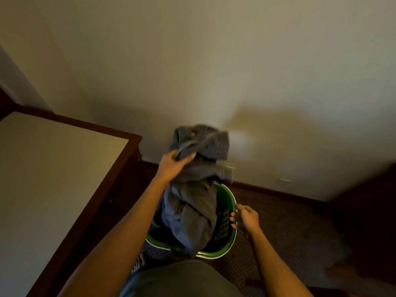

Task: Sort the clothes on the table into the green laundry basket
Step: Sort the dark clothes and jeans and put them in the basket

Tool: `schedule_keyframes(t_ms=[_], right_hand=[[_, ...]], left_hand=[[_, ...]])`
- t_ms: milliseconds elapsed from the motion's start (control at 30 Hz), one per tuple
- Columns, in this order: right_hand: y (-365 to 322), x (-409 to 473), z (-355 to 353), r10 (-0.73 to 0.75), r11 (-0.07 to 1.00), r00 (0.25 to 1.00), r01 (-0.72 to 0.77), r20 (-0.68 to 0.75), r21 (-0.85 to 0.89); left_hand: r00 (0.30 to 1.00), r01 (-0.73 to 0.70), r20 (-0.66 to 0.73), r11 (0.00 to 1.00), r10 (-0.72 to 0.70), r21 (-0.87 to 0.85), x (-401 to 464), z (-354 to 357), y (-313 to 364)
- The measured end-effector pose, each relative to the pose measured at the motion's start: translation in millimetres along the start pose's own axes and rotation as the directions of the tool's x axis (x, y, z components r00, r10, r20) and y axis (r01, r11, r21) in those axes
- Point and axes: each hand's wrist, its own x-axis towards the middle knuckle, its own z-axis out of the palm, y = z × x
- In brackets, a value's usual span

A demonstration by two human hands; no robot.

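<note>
Left hand (pixel 174 165) grips grey clothes (pixel 192 200) hanging into the green basket (pixel 232 239); right hand (pixel 246 217), fingers loose, sits at its 3 o'clock rim.

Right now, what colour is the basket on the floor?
Green, with a pale rim: the basket shows best in the head view, under the grey garment.

Garment (pixel 192 189) hides basket (pixel 229 239) interior.

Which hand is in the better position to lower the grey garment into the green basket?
Left. The left hand already grips the grey garment above the green basket; the right hand is open beside the rim.
</note>
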Motion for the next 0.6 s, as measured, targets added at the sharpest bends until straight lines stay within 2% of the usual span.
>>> schedule_keyframes(t_ms=[67,167,300,467,600], right_hand=[[4,-2,-3,0.007,0.998,1.0,-0.006,0.015,-0.057],[12,-3,-7,0.03,0.993,0.999,-0.027,0.027,-0.113],[22,-7,-4,0.052,0.985,0.998,-0.046,0.036,-0.164],[27,-14,11,0.048,0.973,0.994,-0.023,0.103,-0.228],[28,-19,26,0.023,0.956,0.989,0.021,0.145,-0.294]], left_hand=[[0.972,0.22,0.08,0.975,-0.221,0.017,-7,0,-55],[0.878,0.462,0.077,0.879,-0.472,0.112,-18,-7,-113],[0.852,0.504,0.116,0.86,-0.511,0.081,-25,-17,-136],[0.862,0.483,0.133,0.872,-0.49,0.08,-31,-18,-144],[0.868,0.458,0.141,0.877,-0.476,0.142,-31,-12,-154]])
